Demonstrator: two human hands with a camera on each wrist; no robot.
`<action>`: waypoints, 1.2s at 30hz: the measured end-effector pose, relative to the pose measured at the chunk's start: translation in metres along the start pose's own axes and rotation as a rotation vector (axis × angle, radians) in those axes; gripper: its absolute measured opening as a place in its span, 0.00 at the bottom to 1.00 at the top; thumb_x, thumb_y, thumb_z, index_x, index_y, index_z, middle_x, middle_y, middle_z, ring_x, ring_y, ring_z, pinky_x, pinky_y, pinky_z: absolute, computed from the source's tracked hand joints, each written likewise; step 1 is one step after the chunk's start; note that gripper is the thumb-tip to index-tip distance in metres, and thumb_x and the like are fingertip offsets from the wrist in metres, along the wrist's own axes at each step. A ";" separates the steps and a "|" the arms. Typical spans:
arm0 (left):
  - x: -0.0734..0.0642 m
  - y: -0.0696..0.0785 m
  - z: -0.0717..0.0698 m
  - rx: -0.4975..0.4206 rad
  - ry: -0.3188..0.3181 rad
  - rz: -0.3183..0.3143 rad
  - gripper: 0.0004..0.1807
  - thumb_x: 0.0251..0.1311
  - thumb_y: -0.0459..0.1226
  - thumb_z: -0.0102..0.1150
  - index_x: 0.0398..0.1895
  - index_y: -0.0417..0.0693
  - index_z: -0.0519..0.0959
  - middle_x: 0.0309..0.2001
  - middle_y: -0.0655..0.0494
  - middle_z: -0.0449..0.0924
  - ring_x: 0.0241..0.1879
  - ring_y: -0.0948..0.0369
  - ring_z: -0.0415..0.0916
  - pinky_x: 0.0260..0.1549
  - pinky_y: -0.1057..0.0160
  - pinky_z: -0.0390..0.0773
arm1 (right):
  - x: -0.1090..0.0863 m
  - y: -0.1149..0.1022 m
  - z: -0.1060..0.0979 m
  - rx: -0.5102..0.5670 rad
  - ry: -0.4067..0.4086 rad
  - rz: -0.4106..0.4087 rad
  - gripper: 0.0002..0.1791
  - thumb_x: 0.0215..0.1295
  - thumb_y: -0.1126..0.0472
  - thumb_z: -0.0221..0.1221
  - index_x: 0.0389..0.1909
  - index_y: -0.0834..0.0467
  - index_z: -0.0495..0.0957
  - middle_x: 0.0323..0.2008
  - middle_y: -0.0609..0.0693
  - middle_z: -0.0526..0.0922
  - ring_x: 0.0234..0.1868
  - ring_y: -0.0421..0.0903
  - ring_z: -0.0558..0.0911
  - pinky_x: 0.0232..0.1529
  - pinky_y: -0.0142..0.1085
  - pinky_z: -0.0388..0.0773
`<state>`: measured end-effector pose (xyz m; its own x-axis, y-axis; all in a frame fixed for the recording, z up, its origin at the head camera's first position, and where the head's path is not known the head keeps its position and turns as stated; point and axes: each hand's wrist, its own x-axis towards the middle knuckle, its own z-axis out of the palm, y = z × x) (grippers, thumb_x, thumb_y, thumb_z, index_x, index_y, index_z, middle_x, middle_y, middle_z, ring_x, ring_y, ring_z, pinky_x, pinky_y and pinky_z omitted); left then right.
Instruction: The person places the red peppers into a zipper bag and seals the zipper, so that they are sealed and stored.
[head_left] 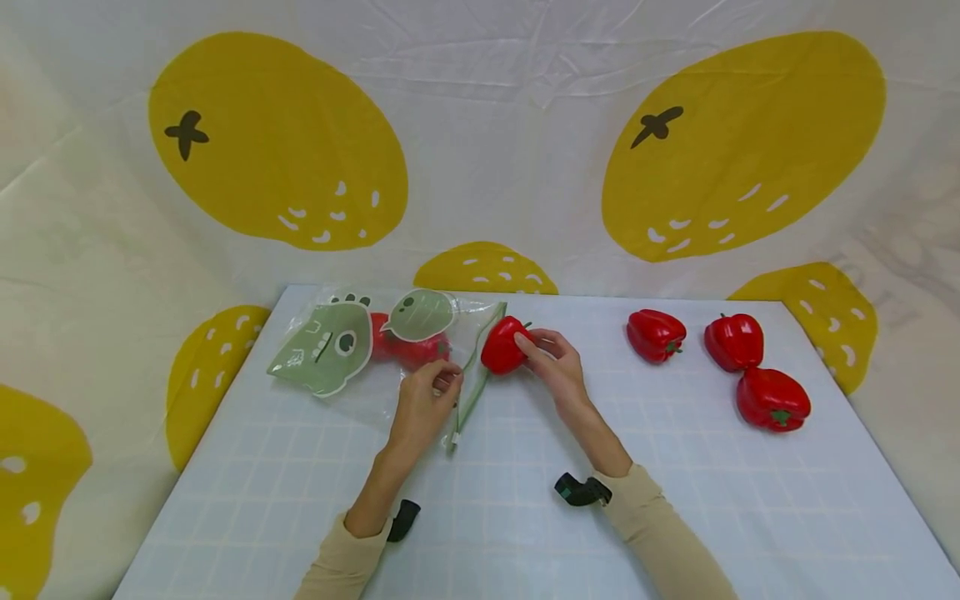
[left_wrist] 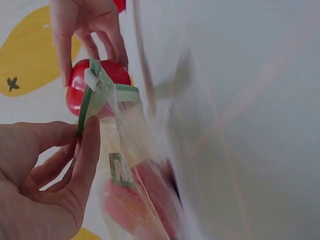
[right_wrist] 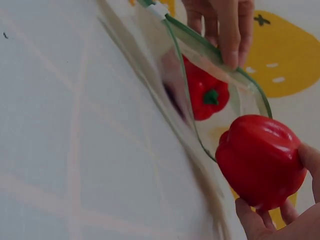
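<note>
A clear zip bag [head_left: 465,392] with green edging and a printed green dinosaur lies on the table, its mouth facing right. Red bell peppers [head_left: 420,350] show through the plastic. My left hand [head_left: 427,400] pinches the upper edge of the mouth between thumb and fingers, so the mouth gapes. In my right hand [head_left: 553,367] a red bell pepper [right_wrist: 262,160] is gripped right at the opening. A white slider [left_wrist: 91,80] sits on the green zip edge. Inside the bag, one pepper [right_wrist: 205,92] with a green stem faces the opening.
Three more red peppers stand on the table's right side: one nearer [head_left: 656,336], one at the back right [head_left: 735,342], and one in front of it [head_left: 773,400]. A pale checked cloth covers the table [head_left: 480,533]. Behind hangs a white curtain [head_left: 502,150] with yellow fruit prints.
</note>
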<state>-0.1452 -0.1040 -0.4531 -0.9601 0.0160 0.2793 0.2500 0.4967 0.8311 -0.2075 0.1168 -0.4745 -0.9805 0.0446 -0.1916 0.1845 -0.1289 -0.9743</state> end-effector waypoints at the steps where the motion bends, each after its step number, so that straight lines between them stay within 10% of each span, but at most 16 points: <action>1: 0.000 0.000 0.000 0.002 -0.001 0.003 0.04 0.64 0.28 0.67 0.41 0.38 0.84 0.36 0.48 0.86 0.34 0.56 0.82 0.30 0.68 0.84 | 0.000 0.000 0.001 0.000 -0.002 -0.004 0.29 0.68 0.49 0.68 0.62 0.59 0.73 0.62 0.56 0.75 0.60 0.51 0.76 0.58 0.41 0.80; 11: 0.001 0.005 -0.002 -0.006 -0.022 -0.017 0.08 0.65 0.28 0.67 0.45 0.39 0.84 0.40 0.49 0.85 0.36 0.56 0.82 0.32 0.67 0.85 | -0.001 0.007 0.018 -0.078 0.004 -0.055 0.25 0.66 0.49 0.69 0.57 0.58 0.76 0.57 0.55 0.78 0.56 0.51 0.78 0.49 0.31 0.82; 36: 0.002 0.004 -0.002 0.030 -0.035 0.018 0.11 0.64 0.30 0.68 0.49 0.43 0.84 0.43 0.51 0.85 0.39 0.57 0.82 0.37 0.64 0.86 | -0.007 0.010 0.028 -0.279 -0.122 -0.115 0.22 0.70 0.52 0.65 0.59 0.59 0.80 0.57 0.55 0.83 0.58 0.53 0.81 0.58 0.44 0.81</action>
<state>-0.1458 -0.1040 -0.4477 -0.9595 0.0548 0.2764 0.2636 0.5218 0.8113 -0.2010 0.0879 -0.4796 -0.9939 -0.0777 -0.0788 0.0667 0.1473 -0.9868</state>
